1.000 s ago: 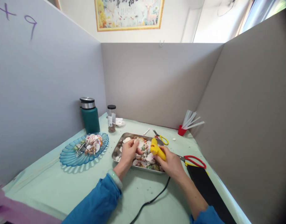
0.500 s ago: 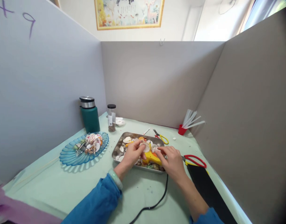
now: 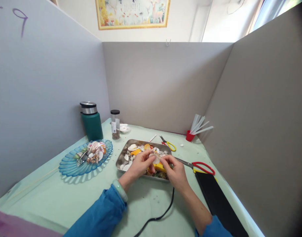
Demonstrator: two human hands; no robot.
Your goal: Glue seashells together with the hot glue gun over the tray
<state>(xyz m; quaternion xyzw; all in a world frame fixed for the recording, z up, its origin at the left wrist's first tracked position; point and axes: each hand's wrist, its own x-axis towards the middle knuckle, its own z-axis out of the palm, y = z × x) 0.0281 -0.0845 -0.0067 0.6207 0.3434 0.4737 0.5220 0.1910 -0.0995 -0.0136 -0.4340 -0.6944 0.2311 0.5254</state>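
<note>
Both hands meet over a metal tray [image 3: 121, 157] filled with several shells and small stones. My left hand [image 3: 139, 165] pinches a pale shell [image 3: 156, 158] from the left side. My right hand [image 3: 175, 171] closes its fingertips on the same shell from the right. Beneath the hands a yellow glue gun [image 3: 159, 168] lies in the tray, mostly hidden, with its black cord [image 3: 163, 212] trailing toward me across the table.
A blue glass plate [image 3: 74, 166] with shells sits left, a green flask [image 3: 91, 121] and small jar [image 3: 114, 124] behind it. Red-handled scissors [image 3: 201, 167], yellow-handled snips [image 3: 169, 144], a red cup of glue sticks [image 3: 191, 135] and a black pad [image 3: 216, 200] lie right. Partition walls enclose the table.
My right hand let go of the glue gun, which now lies in the tray, and moved to the shell held by my left hand. The view shifted slightly left.
</note>
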